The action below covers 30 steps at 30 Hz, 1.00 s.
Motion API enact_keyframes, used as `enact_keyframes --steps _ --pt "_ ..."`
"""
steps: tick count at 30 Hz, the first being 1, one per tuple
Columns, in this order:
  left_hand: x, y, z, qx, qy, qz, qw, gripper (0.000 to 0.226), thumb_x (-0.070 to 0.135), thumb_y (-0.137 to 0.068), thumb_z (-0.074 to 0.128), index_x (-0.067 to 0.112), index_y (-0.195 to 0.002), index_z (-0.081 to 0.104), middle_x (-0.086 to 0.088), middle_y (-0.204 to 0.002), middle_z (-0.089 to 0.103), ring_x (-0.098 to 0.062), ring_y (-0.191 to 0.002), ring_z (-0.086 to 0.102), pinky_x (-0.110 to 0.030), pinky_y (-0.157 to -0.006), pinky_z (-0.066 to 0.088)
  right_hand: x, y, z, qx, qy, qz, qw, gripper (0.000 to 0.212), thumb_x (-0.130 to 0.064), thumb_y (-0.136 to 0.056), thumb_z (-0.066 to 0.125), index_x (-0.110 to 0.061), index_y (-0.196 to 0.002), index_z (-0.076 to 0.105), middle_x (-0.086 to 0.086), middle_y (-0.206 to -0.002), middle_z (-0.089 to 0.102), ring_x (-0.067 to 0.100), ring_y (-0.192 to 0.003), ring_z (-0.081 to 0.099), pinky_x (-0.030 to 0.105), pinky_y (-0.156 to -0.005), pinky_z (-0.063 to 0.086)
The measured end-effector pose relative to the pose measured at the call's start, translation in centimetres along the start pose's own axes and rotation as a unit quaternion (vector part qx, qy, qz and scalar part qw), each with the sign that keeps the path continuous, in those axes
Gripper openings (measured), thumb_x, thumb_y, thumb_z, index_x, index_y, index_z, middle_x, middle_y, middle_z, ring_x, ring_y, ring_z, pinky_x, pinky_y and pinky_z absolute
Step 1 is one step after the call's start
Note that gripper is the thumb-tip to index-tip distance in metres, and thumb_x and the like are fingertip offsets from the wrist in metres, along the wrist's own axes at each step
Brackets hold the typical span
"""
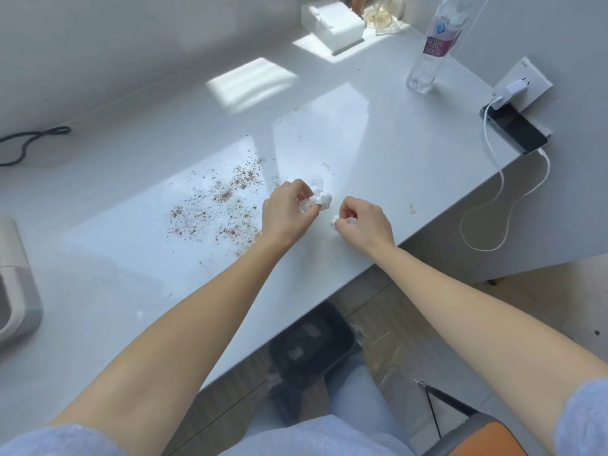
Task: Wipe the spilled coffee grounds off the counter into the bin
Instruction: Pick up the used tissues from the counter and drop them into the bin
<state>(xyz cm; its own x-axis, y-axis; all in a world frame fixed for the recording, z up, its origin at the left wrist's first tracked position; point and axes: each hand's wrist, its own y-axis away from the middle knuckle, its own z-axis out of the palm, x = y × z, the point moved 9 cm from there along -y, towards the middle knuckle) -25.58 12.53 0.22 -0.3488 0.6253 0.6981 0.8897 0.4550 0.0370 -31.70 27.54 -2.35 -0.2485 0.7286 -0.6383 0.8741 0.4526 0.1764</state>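
**Two hands hold tissue beside the spilled coffee**

The coffee grounds (223,205) lie on the white counter (362,133). They are small brown specks, spread out in a patch in the middle, a bit to the left. Some specks reach close to the near edge.

The left hand (286,212) is just to the right of the brown patch. Its fingers are curled and its thumb pinches a crumpled tissue (317,199). The tissue is white and sticks out on the far right side of the hand.

The right hand (367,225) is near the left hand, but they do not touch. Its fingers are curled in too, and the tips pinch a small bit of tissue (334,222). I cannot tell if the hands rest on the counter or are just above it.

The bin (316,353) is black. It sits on the floor, below the near edge of the counter, and is partly under it. Some white bits are in it.

Far to the right stands a clear bottle (431,51). A phone (516,128) lies at the right edge with a white cable (493,192) plugged in. A white box (329,24) sits at the far end. A black cord (29,143) lies far left.
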Motion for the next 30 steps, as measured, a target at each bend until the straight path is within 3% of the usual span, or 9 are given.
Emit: enact_keyframes --steps 5,10,18,25,30 --pt "-2.6 6.3 -1.0 -0.023 0.045 -0.022 0.998 0.015 0.028 -0.077 0.066 0.024 -0.085 0.054 0.000 -0.089 0.063 -0.017 -0.081 0.056 -0.032 -0.067 0.045 -2.1 4.0 3.5 -0.054 0.008 -0.046 0.997 0.016 -0.021 -0.070 0.054 -0.025 -0.059 0.043 -0.008 -0.058 0.047 0.014 -0.057 0.043 0.027 -0.052 0.033" --pt "-6.3 11.7 -1.2 -0.042 0.047 -0.086 0.994 0.017 0.033 -0.074 0.069 0.020 -0.081 0.060 0.007 -0.079 0.060 -0.016 -0.076 0.056 -0.032 -0.066 0.046 -3.7 6.8 6.9 -0.133 0.044 -0.088 0.986 0.018 -0.021 -0.071 0.053 -0.027 -0.057 0.043 -0.009 -0.058 0.048 0.011 -0.057 0.044 0.026 -0.051 0.031" --pt "-7.7 18.4 -0.6 0.048 0.039 -0.174 0.983 0.017 0.036 -0.077 0.068 0.025 -0.084 0.058 0.011 -0.082 0.058 -0.008 -0.070 0.050 -0.027 -0.063 0.039 -4.0 9.8 9.7 -0.250 0.044 -0.192 0.948 0.012 -0.027 -0.069 0.052 -0.027 -0.060 0.044 -0.008 -0.055 0.046 0.008 -0.056 0.043 0.029 -0.053 0.034" --pt "-7.2 24.8 3.0 0.121 0.082 -0.237 0.960 0.018 0.040 -0.079 0.066 0.024 -0.087 0.060 0.010 -0.087 0.063 -0.008 -0.074 0.055 -0.030 -0.067 0.048 -2.2 13.7 10.0 -0.288 0.068 -0.275 0.915 0.015 -0.027 -0.069 0.048 -0.032 -0.059 0.038 -0.011 -0.059 0.047 0.005 -0.057 0.043 0.026 -0.051 0.028" --pt "-8.8 28.7 7.0 0.100 0.103 -0.292 0.946 0.022 0.047 -0.080 0.060 0.027 -0.089 0.060 0.014 -0.084 0.059 -0.004 -0.070 0.055 -0.028 -0.061 0.045 1.4 16.1 11.1 -0.327 0.111 -0.267 0.900 0.006 -0.027 -0.069 0.043 -0.030 -0.063 0.042 -0.008 -0.068 0.050 0.013 -0.064 0.048 0.028 -0.052 0.030"
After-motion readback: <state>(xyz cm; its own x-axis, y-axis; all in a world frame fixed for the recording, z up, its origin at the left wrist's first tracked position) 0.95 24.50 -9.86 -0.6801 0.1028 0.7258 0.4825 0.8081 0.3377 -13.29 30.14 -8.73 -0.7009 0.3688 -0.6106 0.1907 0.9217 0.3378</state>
